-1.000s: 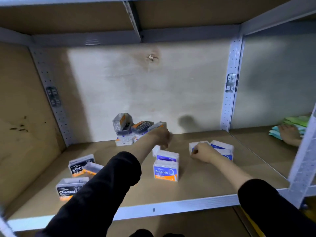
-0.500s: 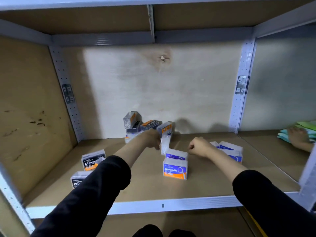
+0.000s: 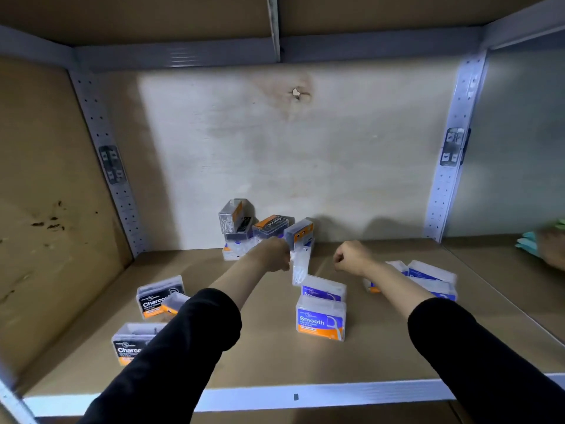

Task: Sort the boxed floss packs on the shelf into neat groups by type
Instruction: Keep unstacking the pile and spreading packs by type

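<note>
Charcoal floss packs [image 3: 156,296] lie partly hidden behind left sleeve [image 3: 183,347].

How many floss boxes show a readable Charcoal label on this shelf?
3: the near Charcoal box at front left, the second Charcoal box just behind it, the third Charcoal box in the back pile. Other dark boxes there may match.

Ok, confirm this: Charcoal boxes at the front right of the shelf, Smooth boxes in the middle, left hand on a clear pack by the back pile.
Wrong on one point: the head view shows the Charcoal boxes at the front left of the shelf, not the right. The Smooth boxes are in the middle, and the left hand holds a clear pack by the back pile.
</note>
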